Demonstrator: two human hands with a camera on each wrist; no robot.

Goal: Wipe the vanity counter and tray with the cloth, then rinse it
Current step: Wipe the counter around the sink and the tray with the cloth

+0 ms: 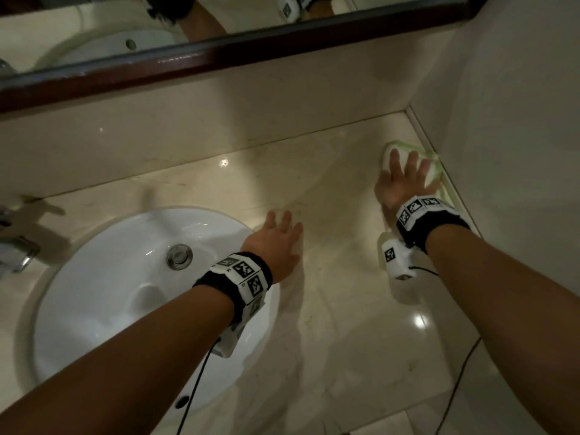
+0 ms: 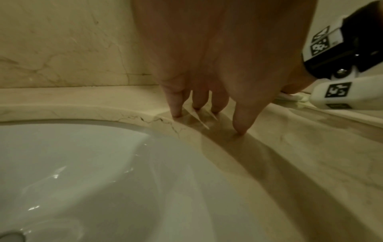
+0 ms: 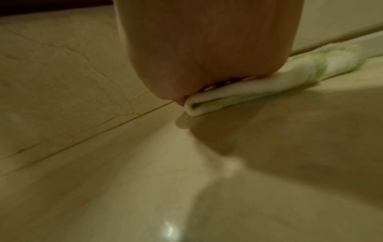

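At the far right corner your flat right hand (image 1: 405, 180) presses the cloth (image 1: 431, 175); left hand (image 1: 277, 238) splayed. Bunched cloth may skip the wall seam.

Head looks down — wrist views skim the shared counter (image 1: 329, 309).
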